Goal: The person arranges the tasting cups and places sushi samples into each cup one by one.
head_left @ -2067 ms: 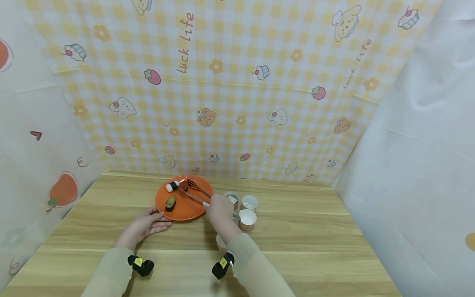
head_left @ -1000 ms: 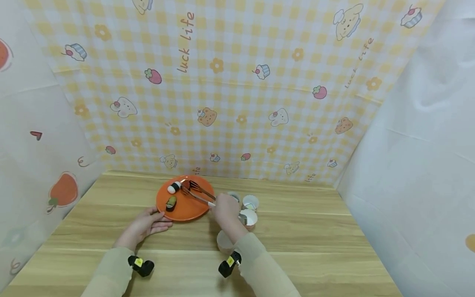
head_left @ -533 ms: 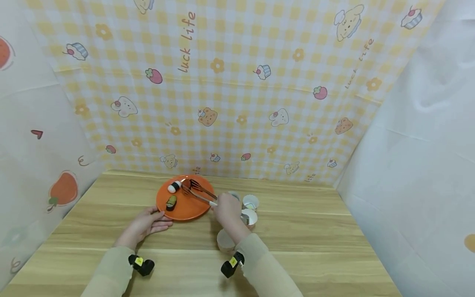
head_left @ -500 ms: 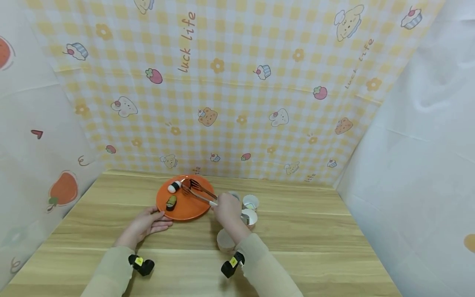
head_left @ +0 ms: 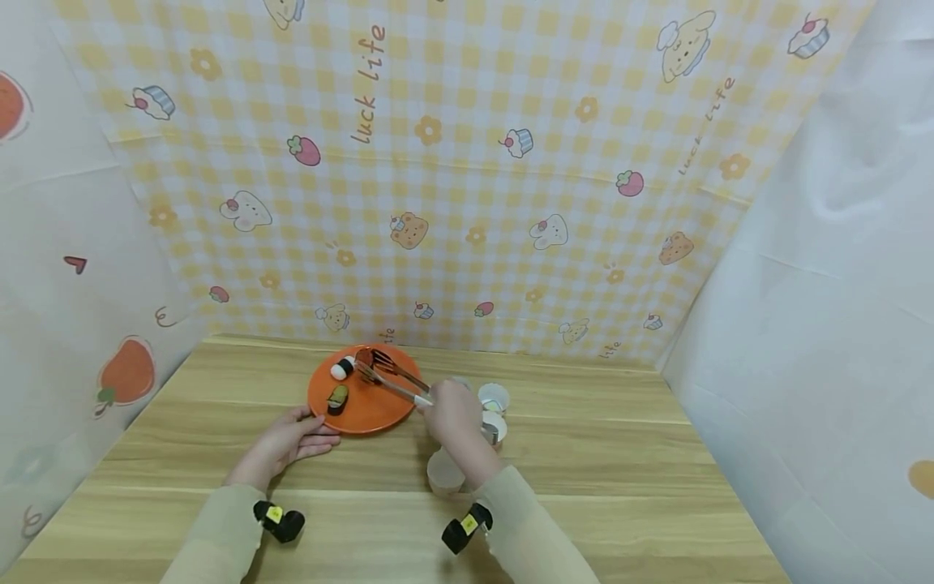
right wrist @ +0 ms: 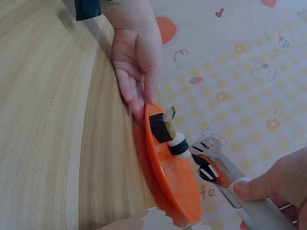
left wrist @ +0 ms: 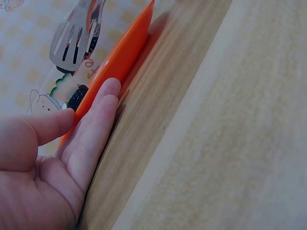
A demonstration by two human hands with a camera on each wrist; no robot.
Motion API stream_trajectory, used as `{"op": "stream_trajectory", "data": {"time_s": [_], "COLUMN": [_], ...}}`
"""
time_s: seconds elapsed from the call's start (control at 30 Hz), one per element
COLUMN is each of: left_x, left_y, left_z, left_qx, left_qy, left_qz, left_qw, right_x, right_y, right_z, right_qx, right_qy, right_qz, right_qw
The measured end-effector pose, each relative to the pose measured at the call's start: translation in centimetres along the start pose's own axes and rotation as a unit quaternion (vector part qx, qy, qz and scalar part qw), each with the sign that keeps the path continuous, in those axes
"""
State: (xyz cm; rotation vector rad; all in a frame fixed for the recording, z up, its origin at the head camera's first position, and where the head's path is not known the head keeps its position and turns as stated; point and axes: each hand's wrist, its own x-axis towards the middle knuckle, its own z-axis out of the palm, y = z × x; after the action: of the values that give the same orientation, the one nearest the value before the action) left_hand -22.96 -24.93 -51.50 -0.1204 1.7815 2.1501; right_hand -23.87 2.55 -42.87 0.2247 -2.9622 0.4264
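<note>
The orange plate [head_left: 375,411] lies on the wooden bench [head_left: 598,487] beside its back edge, nearer the back left corner than the back right one. The left hand [head_left: 288,442] holds the plate at the rim facing the bench's front left corner; the left wrist view shows the thumb over the rim and the fingers reaching underneath.

The right hand [head_left: 456,415] grips slotted metal tongs [head_left: 400,390], its fingers wrapped around them. The tongs slant out over the plate, toward the bench's back edge, and their two heads stand apart on either side of a dark reddish piece [head_left: 365,356] on the far part of the plate. Whether the heads press on it cannot be told.

Also on the plate are a white roll with a black band [head_left: 341,368], just beside the tong heads toward the bench's left edge, and a black-wrapped piece with a greenish-brown top [head_left: 338,398], closer to the left hand.

Between the plate and the bench's right edge stand white paper cups: a back cup [head_left: 494,397] with something pale inside, a middle cup [head_left: 495,423] partly covered by the tongs' end, and a front cup [head_left: 444,472] beside the right forearm, nearest the bench's front edge.
</note>
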Motion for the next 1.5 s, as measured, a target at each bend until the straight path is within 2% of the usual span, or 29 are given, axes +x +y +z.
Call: {"op": "stream_trajectory", "data": {"time_s": [0.63,0.93,1.13,1.3,1.5], "left_x": [-0.2,-0.2,-0.1,0.2,0.1], "left_y": [0.1,0.1,-0.1,-0.3,-0.1], "left_z": [0.3,0.2,0.1,0.0,0.0], "left_qx": [-0.001,-0.001,-0.001,-0.003,0.000], "left_qy": [0.001,-0.001,-0.001,0.007,-0.002], "left_qz": [0.004,0.006,0.005,0.001,0.006], "left_qw": [1.0000,1.0000,1.0000,1.0000,1.0000], "right_x": [-2.1,-3.1,-3.5,-4.1,-4.6], "right_y": [1.3,2.2,2.8,3.4,4.2], "right_z": [-2.5,-3.3,-3.6,-3.8,-3.9], "right_qx": [0.040,0.059,0.052,0.057,0.059], "right_qy": [0.019,0.043,0.064,0.059,0.065], "right_qz": [-0.051,-0.081,-0.107,-0.100,-0.091], "right_qw": [0.998,0.994,0.991,0.992,0.992]}}
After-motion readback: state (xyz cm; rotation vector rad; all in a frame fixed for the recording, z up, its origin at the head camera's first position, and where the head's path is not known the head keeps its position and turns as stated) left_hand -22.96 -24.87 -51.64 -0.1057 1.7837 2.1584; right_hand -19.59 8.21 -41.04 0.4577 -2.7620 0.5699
